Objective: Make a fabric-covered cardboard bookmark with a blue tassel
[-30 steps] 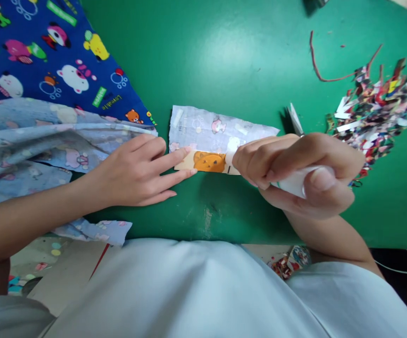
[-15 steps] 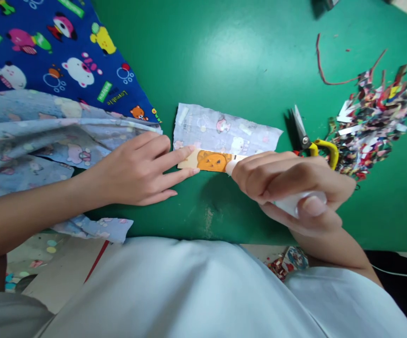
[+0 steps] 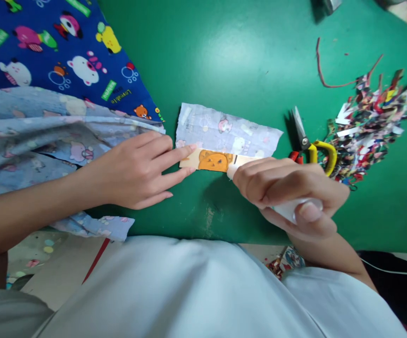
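Observation:
My left hand (image 3: pixel 145 170) lies flat with its fingers apart, two fingertips on the left end of a cream paper strip (image 3: pixel 188 158) printed with an orange bear. Wrapped in my right hand (image 3: pixel 291 192) is a translucent glue bottle (image 3: pixel 289 210), tilted so that its white nozzle touches the strip just right of the bear. Behind the strip, along its far edge, lies a pale, torn-edged piece of printed paper (image 3: pixel 220 126). My right hand covers the strip's right end.
Yellow-handled scissors (image 3: pixel 305 141) lie partly open beyond my right hand, beside a bundle of shredded paper strips (image 3: pixel 372 126) with a brown cord (image 3: pixel 333 86). Blue cartoon-printed wrapping paper (image 3: pixel 94 61) covers the green table's (image 3: pixel 217 56) left side, its pale underside folded over.
The nozzle has shifted very slightly to the right along the strip. My left hand stays on the strip's left end. The whole view has shifted a little.

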Motion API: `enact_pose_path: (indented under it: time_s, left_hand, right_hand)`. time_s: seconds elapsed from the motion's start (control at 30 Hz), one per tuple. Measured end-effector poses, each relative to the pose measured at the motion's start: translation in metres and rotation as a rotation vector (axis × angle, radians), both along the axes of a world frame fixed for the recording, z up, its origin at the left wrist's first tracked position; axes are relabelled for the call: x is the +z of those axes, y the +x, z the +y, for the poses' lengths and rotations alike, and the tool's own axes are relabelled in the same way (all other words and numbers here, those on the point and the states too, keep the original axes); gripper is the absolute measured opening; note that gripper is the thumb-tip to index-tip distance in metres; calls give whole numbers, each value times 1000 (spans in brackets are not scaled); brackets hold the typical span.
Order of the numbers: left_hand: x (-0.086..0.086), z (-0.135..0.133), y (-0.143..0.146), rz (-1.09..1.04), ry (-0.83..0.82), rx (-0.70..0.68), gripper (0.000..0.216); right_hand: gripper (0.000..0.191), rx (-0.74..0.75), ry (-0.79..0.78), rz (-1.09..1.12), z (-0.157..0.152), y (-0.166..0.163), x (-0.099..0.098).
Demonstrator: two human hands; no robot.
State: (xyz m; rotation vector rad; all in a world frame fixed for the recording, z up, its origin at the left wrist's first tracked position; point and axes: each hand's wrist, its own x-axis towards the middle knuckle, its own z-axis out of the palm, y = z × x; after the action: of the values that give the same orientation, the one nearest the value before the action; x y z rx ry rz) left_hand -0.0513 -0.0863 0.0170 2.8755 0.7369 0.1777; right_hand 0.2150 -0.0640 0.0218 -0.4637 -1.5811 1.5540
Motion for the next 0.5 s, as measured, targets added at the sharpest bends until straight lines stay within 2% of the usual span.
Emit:
enact_pose_path:
  time_s: [0.13,0.3,0.5]
  left_hand:
    - [3,-1,2,30,8,18,38]
    - [8,-5,5,47,96,84,29]
    - [8,-14,7,22,124,140,32]
  right_hand:
    - [20,2,6,0,-7,3,0]
    - [19,5,-25,31,4,-1,-1]
    - [22,-113,-53,40,19,-10,0]
